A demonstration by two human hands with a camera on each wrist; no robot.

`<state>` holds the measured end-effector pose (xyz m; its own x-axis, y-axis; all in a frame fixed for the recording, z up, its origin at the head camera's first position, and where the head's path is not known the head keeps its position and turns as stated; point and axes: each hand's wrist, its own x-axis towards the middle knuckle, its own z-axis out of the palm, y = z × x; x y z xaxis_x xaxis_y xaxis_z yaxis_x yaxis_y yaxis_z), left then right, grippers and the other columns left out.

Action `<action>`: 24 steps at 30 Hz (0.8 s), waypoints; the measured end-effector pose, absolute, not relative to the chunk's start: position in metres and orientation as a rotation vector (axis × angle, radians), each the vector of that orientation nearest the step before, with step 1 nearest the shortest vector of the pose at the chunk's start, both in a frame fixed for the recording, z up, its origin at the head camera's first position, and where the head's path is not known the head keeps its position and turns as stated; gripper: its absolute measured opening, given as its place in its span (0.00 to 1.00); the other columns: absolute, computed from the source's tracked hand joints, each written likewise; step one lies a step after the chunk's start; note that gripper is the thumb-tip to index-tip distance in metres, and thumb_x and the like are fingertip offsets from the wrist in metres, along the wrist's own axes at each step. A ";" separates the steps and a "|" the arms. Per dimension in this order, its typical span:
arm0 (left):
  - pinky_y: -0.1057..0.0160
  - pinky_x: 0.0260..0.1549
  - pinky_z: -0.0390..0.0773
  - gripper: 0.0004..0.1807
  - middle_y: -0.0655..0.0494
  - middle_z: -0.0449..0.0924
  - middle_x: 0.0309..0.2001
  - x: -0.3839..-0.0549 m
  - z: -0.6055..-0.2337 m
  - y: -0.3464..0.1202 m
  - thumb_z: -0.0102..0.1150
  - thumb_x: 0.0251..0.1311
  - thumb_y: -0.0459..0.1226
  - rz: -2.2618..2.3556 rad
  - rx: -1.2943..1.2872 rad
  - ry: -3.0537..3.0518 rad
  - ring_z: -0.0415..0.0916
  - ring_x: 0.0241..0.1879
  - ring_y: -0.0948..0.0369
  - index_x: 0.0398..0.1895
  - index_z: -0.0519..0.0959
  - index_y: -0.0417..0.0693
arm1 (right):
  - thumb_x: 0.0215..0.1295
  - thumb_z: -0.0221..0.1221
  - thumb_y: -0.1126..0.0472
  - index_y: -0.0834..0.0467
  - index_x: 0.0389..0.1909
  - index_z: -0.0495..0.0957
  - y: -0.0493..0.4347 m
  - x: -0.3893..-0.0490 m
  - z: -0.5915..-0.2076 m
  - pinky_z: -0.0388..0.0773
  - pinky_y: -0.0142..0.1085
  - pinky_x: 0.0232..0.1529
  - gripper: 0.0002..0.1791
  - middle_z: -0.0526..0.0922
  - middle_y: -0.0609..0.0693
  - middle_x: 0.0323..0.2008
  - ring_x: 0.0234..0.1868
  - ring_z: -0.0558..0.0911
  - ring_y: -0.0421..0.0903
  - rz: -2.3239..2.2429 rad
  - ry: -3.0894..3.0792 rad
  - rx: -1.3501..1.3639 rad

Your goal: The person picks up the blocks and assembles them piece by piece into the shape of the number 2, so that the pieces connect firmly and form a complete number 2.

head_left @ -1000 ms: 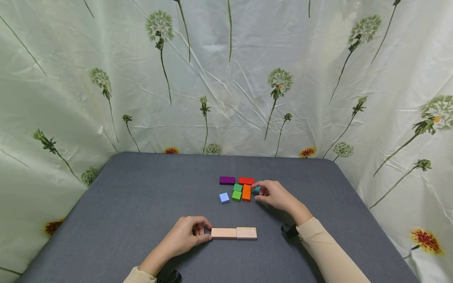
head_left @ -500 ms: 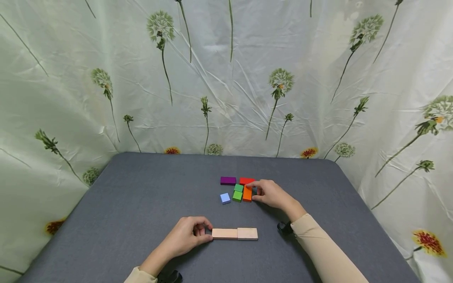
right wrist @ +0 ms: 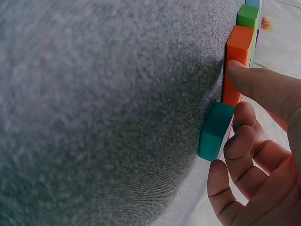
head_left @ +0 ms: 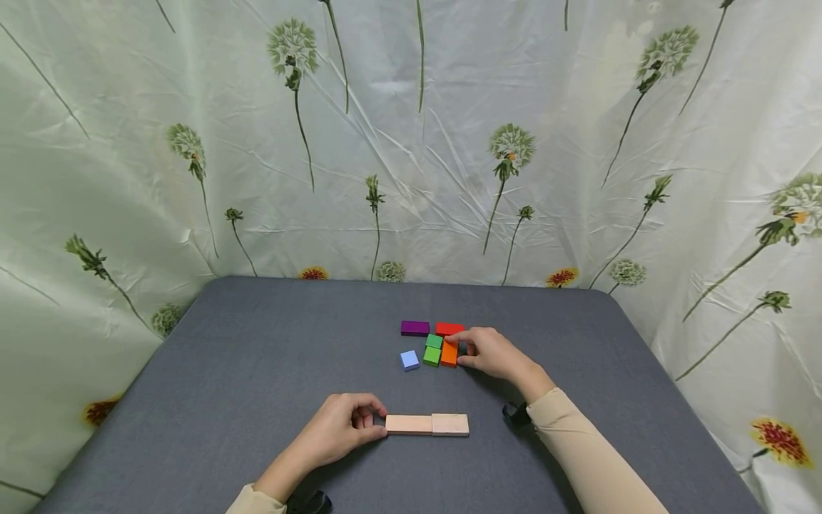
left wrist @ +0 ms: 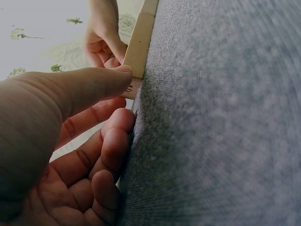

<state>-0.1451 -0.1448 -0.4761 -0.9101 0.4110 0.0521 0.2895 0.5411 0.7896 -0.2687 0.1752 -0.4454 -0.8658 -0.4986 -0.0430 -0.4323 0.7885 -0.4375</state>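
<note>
Two plain wooden blocks lie end to end near the front of the table. My left hand (head_left: 337,428) pinches the free end of the left wooden block (head_left: 409,425) with thumb and index finger; its end face bears printed marks in the left wrist view. The right wooden block (head_left: 450,425) adjoins it. Farther back, my right hand (head_left: 497,357) grips an orange block (head_left: 449,354), index finger at its far end and thumb at its near end. Beside those fingers sits a teal block (right wrist: 216,131), mostly hidden by the hand in the head view.
A red block (head_left: 449,328) lies behind the orange one, and a purple block (head_left: 414,328) is left of it. A green block (head_left: 434,341) and a lighter green block (head_left: 432,356) adjoin the orange block's left side. A blue block (head_left: 409,360) stands apart, farther left.
My right hand has moved left from beside the teal block onto the orange block, covering more of the teal one. The left hand stays at the wooden block.
</note>
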 end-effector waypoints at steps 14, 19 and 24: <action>0.70 0.24 0.69 0.09 0.67 0.76 0.25 -0.145 -0.476 -0.145 0.79 0.61 0.40 1.297 0.616 2.649 0.69 0.24 0.74 0.39 0.87 0.55 | 0.70 0.71 0.62 0.54 0.64 0.86 0.175 -0.261 -0.444 0.60 0.32 0.30 0.22 0.71 0.46 0.26 0.28 0.69 0.41 -0.629 2.831 -0.699; 0.70 0.23 0.69 0.09 0.67 0.76 0.25 -0.145 -0.477 -0.145 0.79 0.60 0.40 1.301 0.623 2.649 0.69 0.23 0.74 0.39 0.87 0.55 | 0.69 0.72 0.62 0.54 0.62 0.86 0.175 -0.260 -0.444 0.61 0.31 0.30 0.21 0.72 0.45 0.26 0.28 0.70 0.41 -0.644 2.832 -0.702; 0.70 0.23 0.69 0.09 0.67 0.76 0.25 -0.145 -0.477 -0.145 0.80 0.60 0.40 1.302 0.623 2.650 0.69 0.23 0.74 0.39 0.87 0.55 | 0.69 0.72 0.62 0.54 0.61 0.87 0.174 -0.259 -0.444 0.61 0.31 0.30 0.19 0.72 0.45 0.26 0.28 0.69 0.41 -0.638 2.835 -0.703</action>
<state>-0.1452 -0.1452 -0.4773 -0.9073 0.4146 0.0693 0.3082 0.5439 0.7805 -0.2592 0.1744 -0.4445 -0.8786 -0.4755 -0.0439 -0.4108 0.7996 -0.4381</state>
